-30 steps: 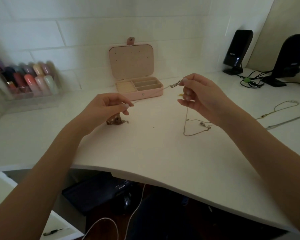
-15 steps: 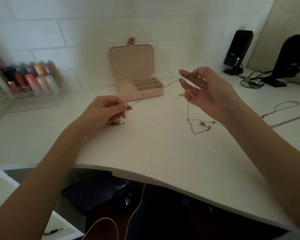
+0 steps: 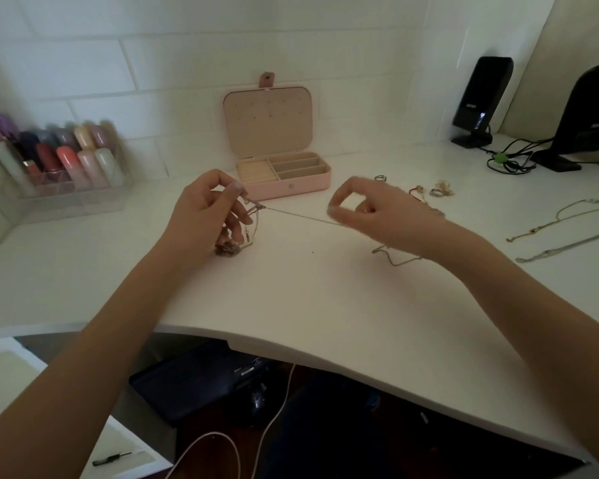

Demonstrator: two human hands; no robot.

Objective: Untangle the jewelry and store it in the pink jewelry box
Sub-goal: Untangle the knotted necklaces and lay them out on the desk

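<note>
Here a thin chain [image 3: 301, 216] runs taut between the two hands above the white worktop [image 3: 308, 299]. The left hand [image 3: 208, 212] pinches one end of it between thumb and forefinger, close to a tangle of jewelry [image 3: 234, 247] that hangs partly from those fingers and partly rests on the worktop just below. The right hand [image 3: 370, 216] is blurred; its thumb and forefinger curl into a ring at the chain's other end, and it seems to pinch the chain there, though the blur hides the contact itself. The hands are well apart, joined only by the chain.

The pink jewelry box [image 3: 284, 174] stands open behind the hands, its lid upright against the tiled wall, its compartments holding no jewelry that can be made out. More chain [image 3: 395, 259] lies under the right wrist. Rings and small pieces [image 3: 436, 191] sit to the right of the box, and two necklaces [image 3: 561, 223] lie further right. A clear organizer of colored bottles [image 3: 66, 160] stands at far left.
</note>
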